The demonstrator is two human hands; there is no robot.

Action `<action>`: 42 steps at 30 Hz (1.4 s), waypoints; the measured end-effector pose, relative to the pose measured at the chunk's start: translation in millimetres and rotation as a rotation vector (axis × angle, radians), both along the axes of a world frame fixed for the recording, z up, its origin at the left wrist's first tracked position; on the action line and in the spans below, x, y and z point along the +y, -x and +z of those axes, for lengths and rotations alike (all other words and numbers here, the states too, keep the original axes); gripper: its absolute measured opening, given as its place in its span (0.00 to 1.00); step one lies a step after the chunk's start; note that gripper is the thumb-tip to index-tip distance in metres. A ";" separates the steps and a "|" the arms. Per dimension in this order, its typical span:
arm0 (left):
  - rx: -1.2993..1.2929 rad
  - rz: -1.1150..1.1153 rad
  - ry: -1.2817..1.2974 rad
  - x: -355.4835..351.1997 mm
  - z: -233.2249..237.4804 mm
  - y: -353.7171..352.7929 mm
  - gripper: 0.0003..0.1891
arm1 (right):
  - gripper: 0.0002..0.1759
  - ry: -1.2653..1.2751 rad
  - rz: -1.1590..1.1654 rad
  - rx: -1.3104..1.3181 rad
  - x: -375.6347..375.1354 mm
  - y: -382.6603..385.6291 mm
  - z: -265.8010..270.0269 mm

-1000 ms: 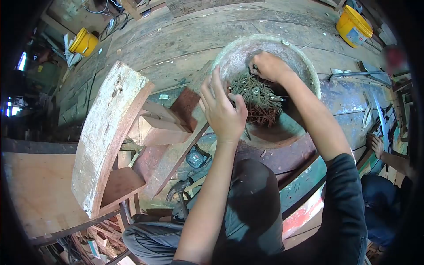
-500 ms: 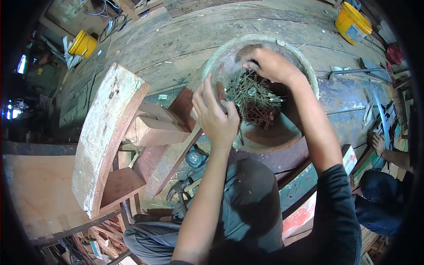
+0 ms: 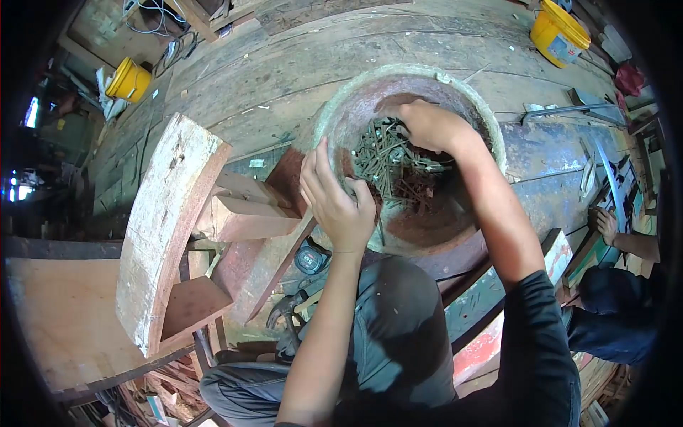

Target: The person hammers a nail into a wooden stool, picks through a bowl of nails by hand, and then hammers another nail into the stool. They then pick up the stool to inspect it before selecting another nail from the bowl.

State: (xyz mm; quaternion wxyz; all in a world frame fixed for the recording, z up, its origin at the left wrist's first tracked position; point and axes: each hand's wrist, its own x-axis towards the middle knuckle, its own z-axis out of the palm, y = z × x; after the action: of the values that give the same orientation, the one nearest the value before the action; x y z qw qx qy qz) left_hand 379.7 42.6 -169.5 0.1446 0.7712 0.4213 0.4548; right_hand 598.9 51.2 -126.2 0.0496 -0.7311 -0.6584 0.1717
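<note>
- Two bare hands are working at a big round basin (image 3: 329, 121), which is sitting mid-floor on the worn plank floor (image 3: 284, 64), just ahead of the person's knees.
- Rusty and grey nails (image 3: 388, 160) are lying in a loose heap in the basin's bottom, toward its far-left side.
- Right hand (image 3: 427, 127) is reaching in from the far rim, fingers bending down into the heap; fingertips are hidden, so can't tell if it's gripping any.
- Left hand (image 3: 334, 203) is hovering at the near-left rim, fingers half curled, thumb pointing toward the nails; can't tell if it's holding anything.
- Writing: yellow bucket (image 3: 558, 32) at the floor's far-right corner is showing a blue-and-white label, too small to read. Tape measure (image 3: 310, 257), dark w/ teal trim, is lying just near-left of the basin; no brand legible.
- Second yellow bucket (image 3: 128, 80) is standing at the far-left edge, beside tangled cables.
- Thick curved timber (image 3: 160, 228) w/ wedge blocks is lying left of the basin, close to the left hand.
- Hammer (image 3: 284, 313) is resting by the person's knee, below the tape measure.
- Plywood sheet (image 3: 57, 313) is filling the near-left corner.
- Another person's hand (image 3: 603, 222) is resting on boards at the right edge, well apart from the basin.
</note>
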 end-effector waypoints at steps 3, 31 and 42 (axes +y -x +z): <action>-0.008 -0.004 -0.008 -1.7 0.5 -1.0 0.39 | 0.28 0.009 0.041 0.055 -0.3 -3.5 -10.8; 0.107 -0.199 -0.178 -10.6 18.2 -19.5 0.39 | 0.16 -0.238 -0.213 0.211 -62.5 -19.7 -23.7; 0.043 -0.183 -0.156 -5.2 11.6 -16.7 0.36 | 0.05 -0.159 -0.140 0.209 -61.2 -15.6 -6.2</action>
State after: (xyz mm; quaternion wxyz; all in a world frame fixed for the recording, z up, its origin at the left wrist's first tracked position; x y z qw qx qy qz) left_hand 396.4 37.4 -157.9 0.1160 0.8249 0.3152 0.4546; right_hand 614.5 -10.0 -132.4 0.1874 -0.7470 -0.6087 0.1906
